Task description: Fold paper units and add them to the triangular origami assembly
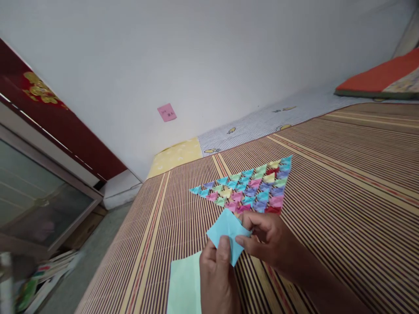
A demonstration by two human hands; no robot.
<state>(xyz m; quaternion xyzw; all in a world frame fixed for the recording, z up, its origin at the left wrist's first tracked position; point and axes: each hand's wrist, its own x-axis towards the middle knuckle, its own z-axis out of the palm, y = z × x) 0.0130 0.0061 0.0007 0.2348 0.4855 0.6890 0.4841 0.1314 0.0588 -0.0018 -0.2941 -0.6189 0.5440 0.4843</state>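
Observation:
A light blue sheet of folded paper (226, 227) is held up between both hands, shaped like a diamond. My left hand (218, 270) grips it from below, thumb pressed on its face and fingers behind. At its right corner my right hand (266, 235) pinches the edge between thumb and fingers. Just beyond the hands, many small folded paper pieces (240, 187) in blue, pink, green, yellow, purple and red lie in rows that form a triangle. A pale green paper sheet (183, 283) rests on the mat, partly covered by my left hand.
A striped mat (330, 209) covers the bed. Patterned fabric (235, 135) runs along the white wall, which bears a pink note (166, 112). An orange cushion or folded quilt (376, 72) lies at far right. On the left, beyond the bed edge, papers (49, 279) lie near a glass-fronted cabinet (42, 192).

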